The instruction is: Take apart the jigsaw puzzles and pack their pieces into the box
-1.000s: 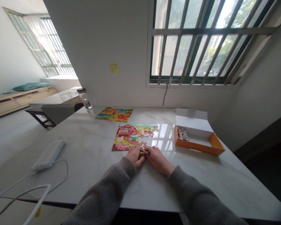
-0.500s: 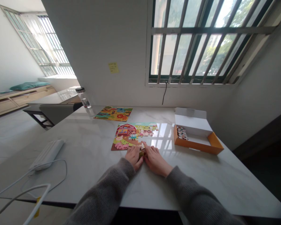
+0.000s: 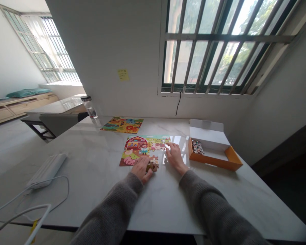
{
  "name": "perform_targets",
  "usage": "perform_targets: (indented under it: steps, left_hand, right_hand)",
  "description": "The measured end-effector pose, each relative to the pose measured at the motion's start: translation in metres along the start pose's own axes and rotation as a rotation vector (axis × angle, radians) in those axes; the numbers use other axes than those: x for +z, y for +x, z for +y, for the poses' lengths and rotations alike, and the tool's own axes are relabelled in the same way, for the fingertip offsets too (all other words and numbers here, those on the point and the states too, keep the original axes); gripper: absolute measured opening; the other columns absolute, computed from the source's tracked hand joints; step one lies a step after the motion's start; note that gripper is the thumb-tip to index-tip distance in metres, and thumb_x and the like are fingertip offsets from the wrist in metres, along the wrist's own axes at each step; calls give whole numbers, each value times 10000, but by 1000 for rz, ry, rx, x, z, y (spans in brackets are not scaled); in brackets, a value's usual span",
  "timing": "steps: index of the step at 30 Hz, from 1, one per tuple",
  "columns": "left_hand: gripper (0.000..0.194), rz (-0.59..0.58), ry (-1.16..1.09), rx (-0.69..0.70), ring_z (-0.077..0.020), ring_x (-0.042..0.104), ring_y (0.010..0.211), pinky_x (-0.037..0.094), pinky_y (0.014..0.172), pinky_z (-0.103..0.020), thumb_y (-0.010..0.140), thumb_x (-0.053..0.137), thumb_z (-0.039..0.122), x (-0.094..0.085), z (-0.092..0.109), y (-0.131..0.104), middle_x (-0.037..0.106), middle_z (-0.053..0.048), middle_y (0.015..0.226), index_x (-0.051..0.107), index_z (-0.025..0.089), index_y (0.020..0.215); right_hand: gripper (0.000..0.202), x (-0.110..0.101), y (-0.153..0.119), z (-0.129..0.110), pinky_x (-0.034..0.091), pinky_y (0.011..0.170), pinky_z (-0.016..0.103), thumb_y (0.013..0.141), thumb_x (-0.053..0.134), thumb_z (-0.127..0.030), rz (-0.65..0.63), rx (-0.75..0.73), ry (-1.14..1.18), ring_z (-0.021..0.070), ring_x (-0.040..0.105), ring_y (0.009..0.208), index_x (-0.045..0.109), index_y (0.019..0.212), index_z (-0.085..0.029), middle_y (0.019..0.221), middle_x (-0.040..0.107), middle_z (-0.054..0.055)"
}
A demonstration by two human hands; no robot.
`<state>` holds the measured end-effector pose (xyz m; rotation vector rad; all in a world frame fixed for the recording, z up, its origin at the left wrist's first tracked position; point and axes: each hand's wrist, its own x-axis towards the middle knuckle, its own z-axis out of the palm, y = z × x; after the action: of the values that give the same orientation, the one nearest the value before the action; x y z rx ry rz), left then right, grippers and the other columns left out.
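Note:
A partly assembled farm jigsaw puzzle [image 3: 135, 144], with a red barn and pink pigs, lies on the white table in front of me. My left hand [image 3: 140, 168] is closed around a small joined cluster of puzzle pieces [image 3: 152, 166] at the lower right of the puzzle, thumb below and fingers above. Part of the cluster is hidden under that hand. At the right end of the upper rows is my right hand [image 3: 175, 157], thumb and forefinger apart beside the jagged edge. Whether those fingertips touch a piece is hard to make out.
An orange box [image 3: 214, 159] with its white lid up holds puzzle pieces [image 3: 197, 147] at its left end. Behind lies an animal picture sheet [image 3: 123, 125]. A bottle [image 3: 90, 107] stands at the back left. A power strip [image 3: 47, 171] with cables sits left.
My right hand has left the lower cluster and moved up and right to the end of the upper rows. My left hand stays at the cluster. The view has shifted slightly.

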<state>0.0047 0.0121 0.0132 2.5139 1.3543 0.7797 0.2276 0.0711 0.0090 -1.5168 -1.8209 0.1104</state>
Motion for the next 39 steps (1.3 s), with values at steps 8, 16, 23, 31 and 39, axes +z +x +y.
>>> perform_targets:
  steps: [8, 16, 23, 31, 39]
  left_hand:
    - [381, 90, -191, -89, -302, 579, 1113, 416, 1002, -465, 782, 475, 241, 6, -29, 4, 642, -147, 1154, 566, 137, 1137]
    - [82, 82, -275, -160, -199, 549, 709, 439, 688, -319, 814, 440, 268, -4, -19, 5, 558, -28, 749, 472, 195, 798]
    - [137, 79, -297, -177, -206, 555, 712, 457, 706, -329, 793, 467, 281, -10, -13, 6, 573, -33, 754, 534, 174, 846]
    - [561, -69, -334, -171, -282, 577, 1182, 428, 1061, -417, 745, 510, 210, 4, -12, 6, 626, -136, 1285, 561, 130, 1298]
    - [575, -98, -320, -175, -294, 550, 1236, 404, 1095, -443, 758, 516, 197, 7, -14, 8, 602, -163, 1329, 543, 96, 1323]
  right_hand:
    - [294, 32, 50, -3, 304, 1050, 358, 966, 412, -231, -68, -72, -219, 250, 473, 1178, 624, 1159, -169, 1199, 624, 120]
    - [327, 51, 90, 1, 279, 1037, 403, 1000, 368, -318, -196, -90, -346, 272, 462, 1177, 593, 1159, -141, 1208, 597, 154]
    - [454, 37, 62, -7, 322, 975, 420, 938, 458, -513, -277, -183, -404, 321, 435, 1130, 586, 1137, -125, 1173, 551, 187]
    - [499, 19, 28, -13, 377, 907, 401, 850, 555, -600, -186, -144, -346, 306, 501, 1028, 573, 1048, -142, 1083, 574, 167]
    - [237, 19, 41, -5, 405, 651, 292, 927, 496, -423, -128, 49, 60, 205, 592, 679, 558, 858, -204, 718, 632, 43]
